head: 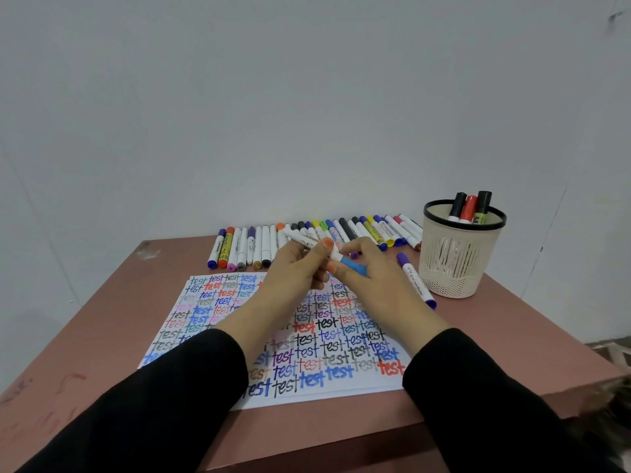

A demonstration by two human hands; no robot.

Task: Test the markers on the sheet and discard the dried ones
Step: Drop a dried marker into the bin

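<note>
from the head view, the left hand grips a smooth white marker by its barrel above the far part of the sheet, while the right hand pinches its blue cap. a sharp tug could flick the slick plastic tube loose or smear ink on the fingers. the paper is thin, flat and crowded with writing, so a faint stroke may be misjudged, and the slotted mesh basket looks light enough to tip.

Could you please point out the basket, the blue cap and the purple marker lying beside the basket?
basket (pixel 451 262): head view, on its slotted side wall.
blue cap (pixel 353 266): head view, middle of the cap, between the fingers.
purple marker (pixel 417 281): head view, middle of its white barrel.
</note>
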